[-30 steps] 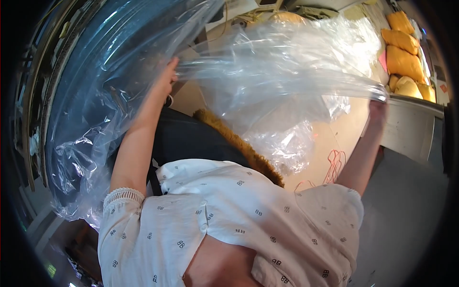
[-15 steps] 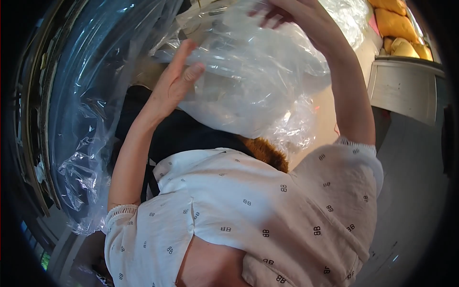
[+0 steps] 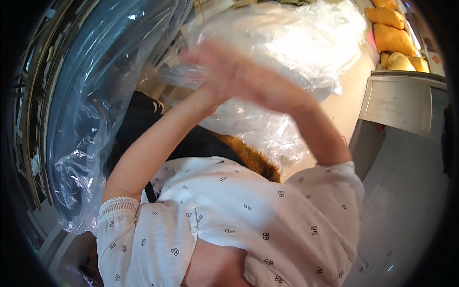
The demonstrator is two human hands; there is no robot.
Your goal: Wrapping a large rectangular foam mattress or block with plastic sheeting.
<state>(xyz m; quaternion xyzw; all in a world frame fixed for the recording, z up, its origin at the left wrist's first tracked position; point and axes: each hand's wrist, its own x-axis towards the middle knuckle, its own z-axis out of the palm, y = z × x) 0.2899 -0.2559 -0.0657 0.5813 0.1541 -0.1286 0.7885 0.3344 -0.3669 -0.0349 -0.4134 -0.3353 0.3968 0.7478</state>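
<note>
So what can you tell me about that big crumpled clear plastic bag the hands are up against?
The bag is thin, clear, glossy film, heavily crumpled and puffed into a big pale bundle that catches bright light. It sits high in the view, in front of the person. Both raised hands meet at its near side, blurred by motion; the left hand lies against it. Whether either hand grips it cannot be told. Its lower folds hang by a brown furry edge.

Hands [image 3: 229, 71] before plastic bag [image 3: 287, 52]
</note>
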